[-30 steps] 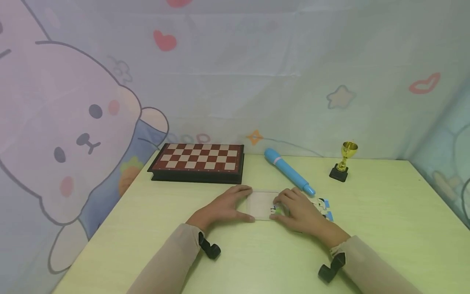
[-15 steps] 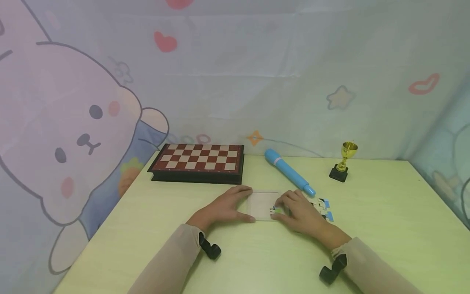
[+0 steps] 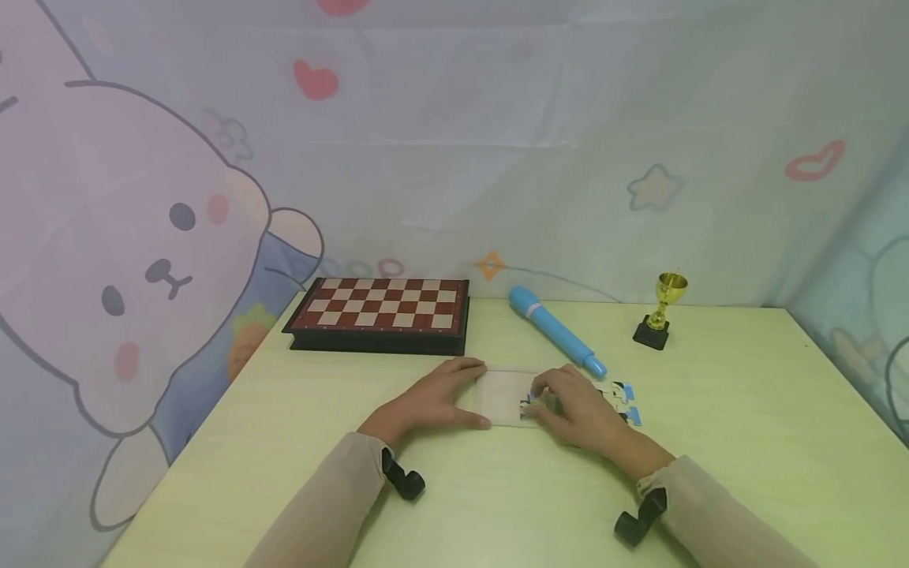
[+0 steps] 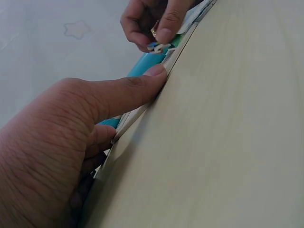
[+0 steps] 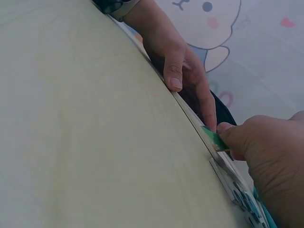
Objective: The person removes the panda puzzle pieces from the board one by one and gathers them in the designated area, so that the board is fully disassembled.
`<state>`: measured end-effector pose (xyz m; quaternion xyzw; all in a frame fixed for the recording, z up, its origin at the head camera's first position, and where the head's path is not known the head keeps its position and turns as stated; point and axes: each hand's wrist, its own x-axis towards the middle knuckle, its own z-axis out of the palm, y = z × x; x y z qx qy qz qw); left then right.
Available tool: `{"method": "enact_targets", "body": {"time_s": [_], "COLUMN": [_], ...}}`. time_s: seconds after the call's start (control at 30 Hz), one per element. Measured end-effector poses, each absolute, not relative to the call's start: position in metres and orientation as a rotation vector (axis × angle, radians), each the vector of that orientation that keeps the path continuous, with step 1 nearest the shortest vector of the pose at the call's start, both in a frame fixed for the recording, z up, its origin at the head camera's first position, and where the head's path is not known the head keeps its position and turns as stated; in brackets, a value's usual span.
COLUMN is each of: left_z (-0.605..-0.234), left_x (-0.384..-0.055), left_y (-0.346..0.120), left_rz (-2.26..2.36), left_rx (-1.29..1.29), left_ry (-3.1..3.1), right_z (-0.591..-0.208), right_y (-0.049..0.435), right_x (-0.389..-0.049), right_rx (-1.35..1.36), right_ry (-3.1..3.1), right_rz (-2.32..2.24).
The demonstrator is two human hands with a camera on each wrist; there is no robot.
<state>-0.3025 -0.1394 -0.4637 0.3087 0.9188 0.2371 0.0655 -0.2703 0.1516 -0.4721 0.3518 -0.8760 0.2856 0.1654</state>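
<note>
In the head view my left hand (image 3: 433,398) grips the left end of a pale, clear-edged puzzle tray (image 3: 500,394), thumb at its near edge and fingers at its far edge. My right hand (image 3: 578,406) is over the tray's right part and pinches a small jigsaw piece (image 5: 214,138), whose green side shows in the right wrist view. The left wrist view shows the piece's edge (image 4: 156,48) beneath the right fingers, tilted above the tray. Fingers hide the tray's right end. Several loose jigsaw pieces (image 3: 625,402) lie just right of the right hand.
A folded chessboard box (image 3: 379,315) stands at the back left. Behind the tray lies a blue toy microphone or pen-like stick (image 3: 557,327). A small gold trophy cup (image 3: 660,312) on a black base stands at the back right. A printed cloth (image 3: 454,158) hangs behind the table.
The right fingers have shifted slightly around the jigsaw piece, and less of its green shows in the head view. My left hand keeps its grip on the tray.
</note>
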Motion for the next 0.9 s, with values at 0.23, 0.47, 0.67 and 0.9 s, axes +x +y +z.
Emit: {"method": "enact_targets", "body": {"time_s": [0.23, 0.47, 0.67, 0.9], "left_z": [-0.465, -0.462, -0.462, -0.461], "left_x": [-0.301, -0.301, -0.300, -0.301], "left_y": [-0.139, -0.139, -0.138, -0.140], "left_rz": [0.720, 0.743, 0.757, 0.746], "left_rx": [0.920, 0.924, 0.927, 0.939], "left_ry": [2.768, 2.778, 2.762, 2.771], "right_z": [-0.472, -0.469, -0.469, -0.470], "right_y": [0.152, 0.158, 0.187, 0.242], "right_x": [-0.268, -0.269, -0.261, -0.240], "right_rx": [1.079, 1.148, 1.101, 0.899], "right_ry": [-2.429, -2.309, -2.285, -2.355], "right_rz": [0.966, 1.008, 1.060, 1.098]}}
